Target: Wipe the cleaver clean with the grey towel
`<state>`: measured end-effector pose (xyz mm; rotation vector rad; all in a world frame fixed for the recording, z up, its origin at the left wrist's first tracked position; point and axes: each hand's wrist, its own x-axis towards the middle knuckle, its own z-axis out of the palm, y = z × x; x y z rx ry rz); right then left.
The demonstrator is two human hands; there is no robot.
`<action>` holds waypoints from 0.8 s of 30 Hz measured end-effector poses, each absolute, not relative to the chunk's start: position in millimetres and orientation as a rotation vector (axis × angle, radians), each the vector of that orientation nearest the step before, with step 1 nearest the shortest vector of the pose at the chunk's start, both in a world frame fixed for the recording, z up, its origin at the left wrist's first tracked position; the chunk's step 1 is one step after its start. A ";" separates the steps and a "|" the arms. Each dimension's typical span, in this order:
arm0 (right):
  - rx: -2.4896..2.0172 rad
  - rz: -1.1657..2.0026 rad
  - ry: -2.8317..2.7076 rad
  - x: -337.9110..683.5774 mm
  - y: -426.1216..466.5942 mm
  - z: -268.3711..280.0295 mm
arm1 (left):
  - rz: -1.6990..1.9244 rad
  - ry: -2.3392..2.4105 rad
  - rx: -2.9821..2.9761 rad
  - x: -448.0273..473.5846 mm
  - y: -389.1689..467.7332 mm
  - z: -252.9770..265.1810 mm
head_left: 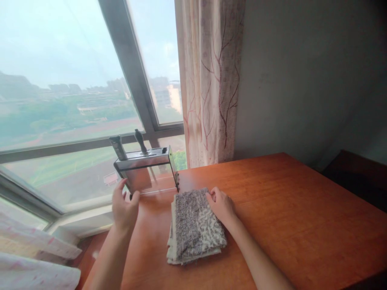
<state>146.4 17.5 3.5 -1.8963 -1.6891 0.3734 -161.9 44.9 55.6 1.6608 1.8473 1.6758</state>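
A folded grey-and-white towel [195, 225] lies on the wooden table [272, 209], its layers stacked a little unevenly. My right hand [222, 205] rests at the towel's upper right corner, fingers curled in against its edge; whether they pinch the cloth is hard to see. My left hand [124, 205] is raised in front of the left end of a clear-sided knife block [145, 155], thumb and fingers apart with nothing between them. Two dark-handled tools, one with a black handle [140, 141], stand in slots in the block's top.
Behind the knife block is a large window with a dark frame [121, 48]. A pale curtain [211, 80] with a branch pattern hangs at the table's far edge, beside a grey wall [302, 72]. Another curtain [39, 253] hangs at the lower left.
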 end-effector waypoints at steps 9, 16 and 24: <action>-1.232 0.441 -1.681 87.3 64.7 54.3 | 1.714 1.503 1.387 -216.7 93.2 106.5; -1.146 0.622 -1.756 21.9 98.8 90.6 | 1.744 1.365 1.413 -205.3 94.9 96.6; -1.185 0.739 -1.691 31.3 93.9 93.6 | 1.756 1.376 1.394 -191.9 90.8 97.0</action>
